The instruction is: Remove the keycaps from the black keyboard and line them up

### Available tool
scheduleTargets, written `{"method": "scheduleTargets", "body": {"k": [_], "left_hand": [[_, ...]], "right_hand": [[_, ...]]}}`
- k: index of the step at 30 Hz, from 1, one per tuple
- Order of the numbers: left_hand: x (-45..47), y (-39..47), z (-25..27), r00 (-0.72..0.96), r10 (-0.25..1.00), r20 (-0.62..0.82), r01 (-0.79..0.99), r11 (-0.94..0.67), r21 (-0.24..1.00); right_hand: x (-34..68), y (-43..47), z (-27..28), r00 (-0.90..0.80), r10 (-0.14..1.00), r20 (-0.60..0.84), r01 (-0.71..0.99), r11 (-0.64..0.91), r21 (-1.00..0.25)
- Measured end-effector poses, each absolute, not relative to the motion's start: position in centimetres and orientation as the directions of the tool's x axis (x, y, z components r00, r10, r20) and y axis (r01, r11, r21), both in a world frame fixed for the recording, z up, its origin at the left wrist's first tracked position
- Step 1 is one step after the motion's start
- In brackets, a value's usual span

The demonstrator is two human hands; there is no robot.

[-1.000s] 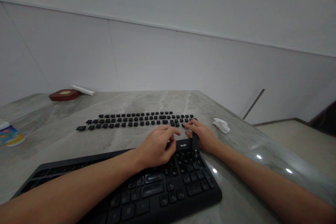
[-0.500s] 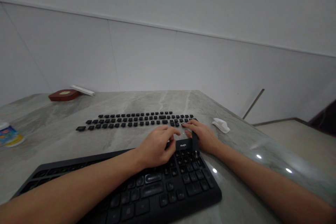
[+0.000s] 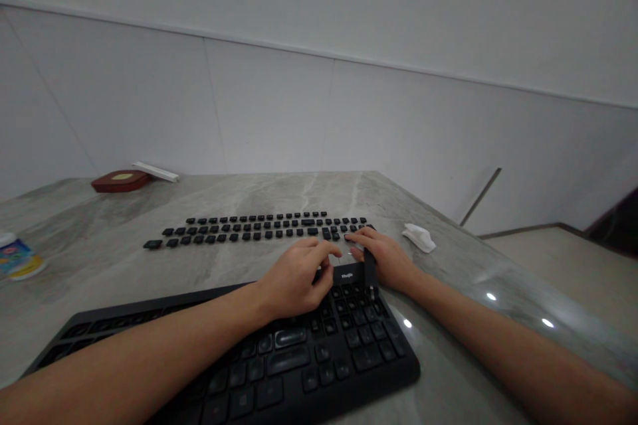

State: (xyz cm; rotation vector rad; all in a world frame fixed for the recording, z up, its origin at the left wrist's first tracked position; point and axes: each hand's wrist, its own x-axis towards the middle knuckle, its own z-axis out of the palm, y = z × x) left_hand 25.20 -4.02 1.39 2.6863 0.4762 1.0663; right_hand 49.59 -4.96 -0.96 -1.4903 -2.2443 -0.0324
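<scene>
A black keyboard point(image 3: 366, 382) lies in front of me, with many keycaps off in its upper part and right side. My left hand point(image 3: 302, 279) is over its top edge, fingers curled and index bent to the right; whether it holds anything small is hidden. Beyond the keyboard's upper right corner is my right hand point(image 3: 386, 255), closed around a slim black tool point(image 3: 369, 270) with a metal tip pointing down at the keys. Its index fingertip meets a loose black keycap point(image 3: 347, 237) at the near end of the rows of keycaps point(image 3: 256, 226).
A crumpled white tissue point(image 3: 419, 237) lies right of my right hand. At the far left are a dark red box point(image 3: 119, 181) and a white strip point(image 3: 157, 171) by the wall. A tub with a colourful label point(image 3: 20, 259) stands at the left edge. The marble-patterned table point(image 3: 498, 345) drops off at right.
</scene>
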Motion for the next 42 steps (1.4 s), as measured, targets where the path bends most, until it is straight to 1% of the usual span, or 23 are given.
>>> {"method": "scheduleTargets", "body": {"k": [10, 17, 20, 24, 26, 29, 31, 33, 36, 38, 42], "left_hand": [[25.3, -4.0, 1.5, 0.690, 0.381, 0.616, 0.228, -0.921, 0.315], [25.2, -3.9, 1.1, 0.690, 0.395, 0.607, 0.241, -0.915, 0.322], [25.2, -3.9, 1.2, 0.683, 0.392, 0.617, 0.240, -0.917, 0.318], [25.2, -3.9, 1.4, 0.697, 0.369, 0.615, 0.221, -0.926, 0.304], [25.2, -3.8, 1.4, 0.725, 0.353, 0.591, 0.213, -0.932, 0.295], [25.3, -3.7, 1.4, 0.785, 0.321, 0.530, 0.194, -0.940, 0.281], [25.3, -3.7, 1.4, 0.809, 0.309, 0.500, 0.186, -0.941, 0.282], [25.3, -3.7, 1.4, 0.818, 0.310, 0.485, 0.184, -0.939, 0.289], [25.2, -3.8, 1.6, 0.824, 0.306, 0.476, 0.177, -0.939, 0.296], [25.2, -3.8, 1.7, 0.828, 0.296, 0.476, 0.167, -0.941, 0.294], [25.3, -3.8, 1.8, 0.836, 0.278, 0.473, 0.152, -0.946, 0.287]], "right_hand": [[49.7, -4.7, -1.3, -0.321, 0.869, 0.376, 0.891, 0.412, -0.191], [49.7, -4.6, -1.6, -0.322, 0.856, 0.404, 0.876, 0.431, -0.216], [49.7, -4.5, -1.4, -0.275, 0.833, 0.480, 0.849, 0.445, -0.286], [49.2, -5.1, 0.1, -0.122, 0.768, 0.629, 0.782, 0.464, -0.416], [48.7, -5.9, 0.9, -0.091, 0.764, 0.639, 0.755, 0.471, -0.457], [47.9, -7.6, 1.8, -0.175, 0.803, 0.569, 0.657, 0.526, -0.540], [47.4, -8.8, 2.0, -0.297, 0.828, 0.475, 0.547, 0.556, -0.626], [47.0, -9.7, 2.3, -0.435, 0.805, 0.403, 0.433, 0.579, -0.691], [46.4, -10.8, 3.1, -0.561, 0.723, 0.402, 0.303, 0.632, -0.714], [46.2, -11.4, 3.8, -0.586, 0.694, 0.418, 0.289, 0.661, -0.692], [46.0, -12.1, 4.4, -0.583, 0.717, 0.383, 0.397, 0.663, -0.635]]}}
